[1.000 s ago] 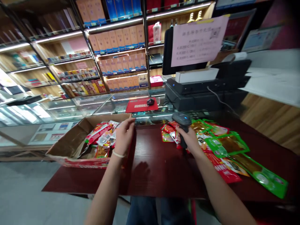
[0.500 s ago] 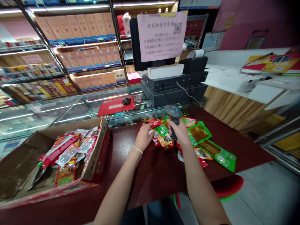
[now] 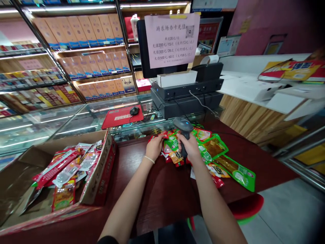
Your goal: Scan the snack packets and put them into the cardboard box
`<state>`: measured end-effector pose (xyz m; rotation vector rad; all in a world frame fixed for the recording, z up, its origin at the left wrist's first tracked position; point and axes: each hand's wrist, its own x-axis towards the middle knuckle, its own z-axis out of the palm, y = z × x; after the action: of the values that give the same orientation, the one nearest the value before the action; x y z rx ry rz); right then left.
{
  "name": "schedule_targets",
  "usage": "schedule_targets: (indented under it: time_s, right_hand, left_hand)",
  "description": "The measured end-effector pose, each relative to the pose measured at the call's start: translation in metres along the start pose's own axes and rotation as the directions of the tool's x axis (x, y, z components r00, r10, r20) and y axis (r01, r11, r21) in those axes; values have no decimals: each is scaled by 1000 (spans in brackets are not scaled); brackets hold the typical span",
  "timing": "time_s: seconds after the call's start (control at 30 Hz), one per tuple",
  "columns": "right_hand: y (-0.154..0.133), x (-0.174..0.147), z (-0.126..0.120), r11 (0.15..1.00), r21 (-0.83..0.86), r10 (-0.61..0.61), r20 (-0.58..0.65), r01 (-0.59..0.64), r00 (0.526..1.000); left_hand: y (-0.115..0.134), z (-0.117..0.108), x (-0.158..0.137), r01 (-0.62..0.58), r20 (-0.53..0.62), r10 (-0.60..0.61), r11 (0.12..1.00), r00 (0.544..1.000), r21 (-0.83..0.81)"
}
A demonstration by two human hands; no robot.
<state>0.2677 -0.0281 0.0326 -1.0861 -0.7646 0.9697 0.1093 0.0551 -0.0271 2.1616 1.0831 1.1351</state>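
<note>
My right hand (image 3: 190,146) is wrapped around the handle of a dark grey barcode scanner (image 3: 183,124), whose head is above a pile of snack packets. My left hand (image 3: 154,148), with a pale band at the wrist, pinches the edge of a red snack packet (image 3: 165,134) at the pile's left side. Beside it lies a green-and-red packet (image 3: 171,144). Right of the scanner are a green packet with brown contents (image 3: 215,146) and a long green packet (image 3: 238,173). My right hand and the scanner partly cover the pile.
An open cardboard box (image 3: 98,176) with several packets stands on the left of the dark red table (image 3: 162,200). Behind are a glass counter, a red mouse pad (image 3: 119,117) with a mouse, and a monitor with a pink sign (image 3: 172,40). A red stool (image 3: 247,206) is below the table's right edge.
The scanner has shifted slightly left, and its head is tilted differently. My left hand stays at the red packet with its fingers drawn closer together. The whole view has shifted a little.
</note>
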Motion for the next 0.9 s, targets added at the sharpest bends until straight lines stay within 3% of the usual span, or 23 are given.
schedule_targets:
  time_s: [0.07, 0.13, 0.17, 0.27, 0.37, 0.43, 0.5, 0.73, 0.9]
  right_hand:
    - [-1, -2, 2, 1000, 9, -1, 2, 1, 1000]
    - [-1, -4, 5, 1000, 16, -3, 12, 3, 1000]
    - [-1, -6, 7, 1000, 16, -1, 18, 0, 1000]
    - [1, -9, 12, 1000, 12, -2, 34, 1, 999]
    - [6, -12, 18, 1000, -13, 6, 69, -5, 998]
    - [11, -15, 22, 999, -48, 21, 115, -16, 993]
    - [15, -18, 25, 995, -93, 37, 178, -20, 983]
    - [22, -28, 36, 959, -282, 102, 380, 10, 919]
    - [30, -30, 37, 914, -403, 111, 372, 53, 922]
  left_hand:
    - [2, -14, -12, 60, -238, -89, 990, 967, -126]
    - [2, -29, -24, 127, -449, -262, 943, 854, -309]
    - [0, -35, -29, 144, -500, -365, 893, 785, -426]
    - [-11, -52, -42, 107, -445, -632, 642, 634, -759]
    - [-27, -63, -51, 31, -311, -774, 392, 551, -920]
    - [-35, -65, -54, -19, -251, -791, 291, 558, -957]
    - [-41, -65, -55, -51, -230, -774, 248, 591, -967]
    - [-50, -64, -54, -45, -196, -757, 216, 623, -975]
    - [-53, -65, -54, -14, -186, -770, 224, 611, -974]
